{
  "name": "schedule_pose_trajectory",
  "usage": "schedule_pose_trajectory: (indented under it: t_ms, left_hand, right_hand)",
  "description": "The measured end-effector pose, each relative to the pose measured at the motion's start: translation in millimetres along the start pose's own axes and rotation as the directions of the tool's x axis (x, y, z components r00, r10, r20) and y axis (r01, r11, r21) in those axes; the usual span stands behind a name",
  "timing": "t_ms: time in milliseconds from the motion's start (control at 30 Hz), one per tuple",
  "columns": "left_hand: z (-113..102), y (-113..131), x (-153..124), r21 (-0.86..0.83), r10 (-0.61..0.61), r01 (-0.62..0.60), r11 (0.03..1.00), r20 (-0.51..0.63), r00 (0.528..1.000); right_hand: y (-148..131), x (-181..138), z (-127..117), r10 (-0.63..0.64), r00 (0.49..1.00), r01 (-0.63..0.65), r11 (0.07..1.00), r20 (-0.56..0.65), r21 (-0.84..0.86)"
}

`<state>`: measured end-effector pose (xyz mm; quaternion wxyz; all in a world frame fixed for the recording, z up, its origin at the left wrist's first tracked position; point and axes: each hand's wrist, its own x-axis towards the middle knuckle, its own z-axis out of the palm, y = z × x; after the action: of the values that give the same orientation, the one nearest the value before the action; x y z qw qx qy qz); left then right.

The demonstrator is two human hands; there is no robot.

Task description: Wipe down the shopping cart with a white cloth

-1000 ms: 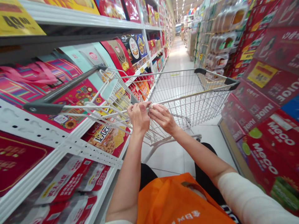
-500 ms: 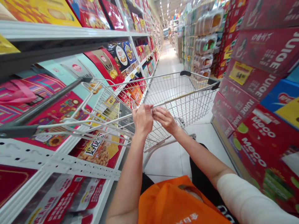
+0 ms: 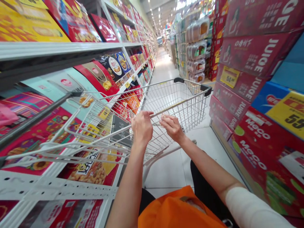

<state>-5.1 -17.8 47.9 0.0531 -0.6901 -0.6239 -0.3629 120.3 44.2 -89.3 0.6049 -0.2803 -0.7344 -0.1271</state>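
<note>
A wire shopping cart [image 3: 166, 141] with black corner caps stands sideways before me, its basket bare inside. Its dark push handle [image 3: 42, 115] reaches toward the shelves at left. My left hand [image 3: 142, 128] is wrapped over the near top rail of the basket, thumb pointing right. Just right of it, my right hand [image 3: 172, 127] hovers at the near side of the basket, slightly below the rail. The right fingers are loosely bent and a little apart, with nothing visible in them. A small gap separates the two hands.
Shelves [image 3: 57, 47] of boxed snacks line the left side, close to the cart. Stacked red drink cartons [image 3: 251, 57] with yellow price tags rise at right. Plastic-wrapped jars [image 3: 197, 50] stand farther ahead. A tiled aisle floor [image 3: 165, 63] runs between them.
My right hand has drawn away from the left hand, opening a gap. The left hand keeps its hold on the rail. The cart and surroundings have shifted slightly left in view.
</note>
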Motion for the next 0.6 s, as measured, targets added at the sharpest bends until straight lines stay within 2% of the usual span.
schedule_pose_trajectory:
  t_ms: [67,167,267,367,467,600]
  left_hand:
    - [11,9,8,0.011,0.010,-0.011,1.000,0.050,0.999]
    - [30,18,17,0.113,0.005,-0.019,0.993,0.117,0.993]
    - [44,19,16,0.173,0.087,-0.107,0.979,0.120,0.989]
    - [48,15,13,0.157,0.137,-0.148,0.976,0.077,0.988]
    - [47,12,12,0.177,0.127,-0.139,0.974,0.078,0.989]
    - [46,12,12,0.203,0.117,-0.129,0.971,0.069,0.991]
  right_hand:
    - [2,4,0,-0.023,1.000,0.023,1.000,-0.015,-0.007]
    - [13,4,-2,-0.074,0.997,0.074,0.997,0.002,0.012]
    - [27,-7,-8,-0.039,0.999,0.039,0.999,0.013,0.029]
    - [38,-15,-15,0.011,0.999,-0.011,1.000,-0.035,0.006]
    - [47,-14,-18,0.027,0.995,-0.029,0.999,-0.091,-0.021]
    - [57,-18,-16,0.054,0.993,-0.056,0.998,-0.101,-0.018]
